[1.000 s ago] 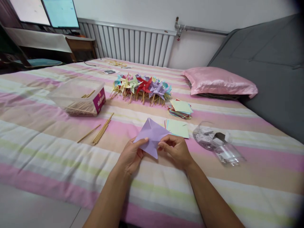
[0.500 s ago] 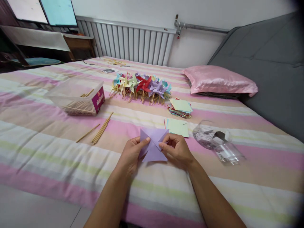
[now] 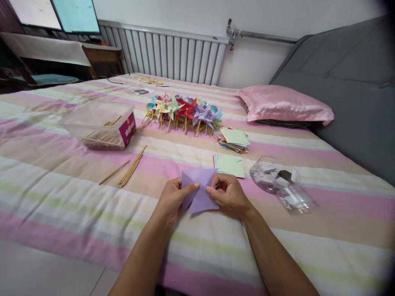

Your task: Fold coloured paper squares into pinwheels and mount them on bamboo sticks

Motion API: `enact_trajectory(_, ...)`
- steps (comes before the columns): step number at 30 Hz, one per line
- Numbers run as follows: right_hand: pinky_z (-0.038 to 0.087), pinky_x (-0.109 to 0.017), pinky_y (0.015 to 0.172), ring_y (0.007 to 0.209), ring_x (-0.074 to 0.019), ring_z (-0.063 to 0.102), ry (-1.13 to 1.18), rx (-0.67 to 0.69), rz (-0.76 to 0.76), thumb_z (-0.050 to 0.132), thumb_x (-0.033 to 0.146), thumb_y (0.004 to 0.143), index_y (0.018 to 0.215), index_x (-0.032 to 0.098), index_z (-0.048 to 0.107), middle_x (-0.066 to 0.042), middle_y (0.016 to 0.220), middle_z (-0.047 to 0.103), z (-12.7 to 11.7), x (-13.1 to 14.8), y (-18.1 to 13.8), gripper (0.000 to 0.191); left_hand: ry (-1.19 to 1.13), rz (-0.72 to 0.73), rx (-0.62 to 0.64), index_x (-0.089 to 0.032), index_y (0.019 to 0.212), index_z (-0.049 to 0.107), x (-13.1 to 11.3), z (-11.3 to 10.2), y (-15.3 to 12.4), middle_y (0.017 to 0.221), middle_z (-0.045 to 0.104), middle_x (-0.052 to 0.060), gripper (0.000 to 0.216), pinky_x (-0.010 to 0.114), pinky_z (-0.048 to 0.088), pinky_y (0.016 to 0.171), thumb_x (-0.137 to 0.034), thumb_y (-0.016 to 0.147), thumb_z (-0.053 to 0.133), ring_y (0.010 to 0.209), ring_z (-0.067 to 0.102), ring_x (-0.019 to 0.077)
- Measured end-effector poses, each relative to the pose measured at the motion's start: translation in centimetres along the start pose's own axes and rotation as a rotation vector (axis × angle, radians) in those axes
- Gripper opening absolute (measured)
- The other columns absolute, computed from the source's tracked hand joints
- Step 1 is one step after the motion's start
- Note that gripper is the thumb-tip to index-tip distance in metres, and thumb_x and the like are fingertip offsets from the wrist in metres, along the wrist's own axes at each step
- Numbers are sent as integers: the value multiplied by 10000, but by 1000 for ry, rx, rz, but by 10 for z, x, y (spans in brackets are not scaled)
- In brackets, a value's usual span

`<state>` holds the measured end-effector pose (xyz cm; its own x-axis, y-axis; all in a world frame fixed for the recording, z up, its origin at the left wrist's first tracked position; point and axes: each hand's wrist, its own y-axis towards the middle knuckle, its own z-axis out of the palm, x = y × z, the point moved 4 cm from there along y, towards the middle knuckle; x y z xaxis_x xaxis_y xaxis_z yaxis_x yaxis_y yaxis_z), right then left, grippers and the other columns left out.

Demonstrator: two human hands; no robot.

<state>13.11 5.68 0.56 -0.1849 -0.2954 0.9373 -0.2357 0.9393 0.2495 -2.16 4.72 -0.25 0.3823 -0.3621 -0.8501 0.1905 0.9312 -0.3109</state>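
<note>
Light purple paper [image 3: 203, 199], slit diagonally toward its centre.

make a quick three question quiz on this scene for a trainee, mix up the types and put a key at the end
1. Multiple choice: what colour is the paper between the left hand and the right hand?
a) red
b) purple
c) yellow

2. True or false: in the picture, the pinwheels are left of the pink pillow.

3. Short answer: which hand is nearer the clear plastic containers?

Key: 1. b; 2. true; 3. the right hand.
</note>
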Motion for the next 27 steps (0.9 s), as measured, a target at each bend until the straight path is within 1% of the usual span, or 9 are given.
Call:
enact_trajectory(4,358,-220,494,532,-91,440,-21,9,-32,636,235,727,601,186,488,28,581,505,-1,0,0,201,22,-7,-22,-121,741,707,3,-1,0,659,693,61,287,264,483,572,-247,519,838,574,628,162)
enact_trajectory(9,342,-211,485,531,-81,414,-21,0,-31,640,228,722,615,188,469,38,587,477,0,1,0,205,26,-12,-38,-137,688,703,6,0,2,674,705,55,247,254,485,565,-212,497,840,565,620,149)
enact_trajectory(13,349,-198,484,539,-81,435,26,-27,-5,657,219,708,695,198,480,41,628,494,0,0,1,179,20,11,-43,-127,699,714,8,0,4,708,716,73,245,280,500,607,-180,491,832,601,629,168)
enact_trajectory(16,378,-195,503,566,-91,481,99,-54,28,664,227,709,795,206,501,37,670,525,0,0,0,186,33,34,-75,-98,731,722,8,-1,5,726,718,97,283,297,504,622,-148,473,826,610,631,181)
enact_trajectory(18,412,-203,540,607,-103,524,150,-52,32,668,236,717,893,212,514,25,715,559,1,0,0,235,39,31,-87,-84,769,726,8,-1,5,733,718,109,316,304,501,616,-145,474,821,613,633,190)
enact_trajectory(20,439,-217,578,645,-115,555,178,-46,21,669,245,730,1012,222,513,12,757,593,2,0,0,323,37,18,-88,-82,804,728,7,-1,4,734,718,114,344,303,496,605,-154,480,818,616,637,196)
enact_trajectory(23,456,-226,599,656,-122,573,190,-61,19,676,271,748,1169,246,486,8,785,628,2,0,1,463,35,27,-115,-87,794,721,5,-1,2,709,713,98,336,288,484,594,-159,480,817,600,629,184)
enact_trajectory(27,473,-232,613,663,-130,604,241,-95,35,705,313,743,1217,251,478,2,780,658,2,-3,1,529,27,65,-165,-90,753,695,3,-1,1,663,698,74,309,273,470,574,-162,479,817,557,606,161)
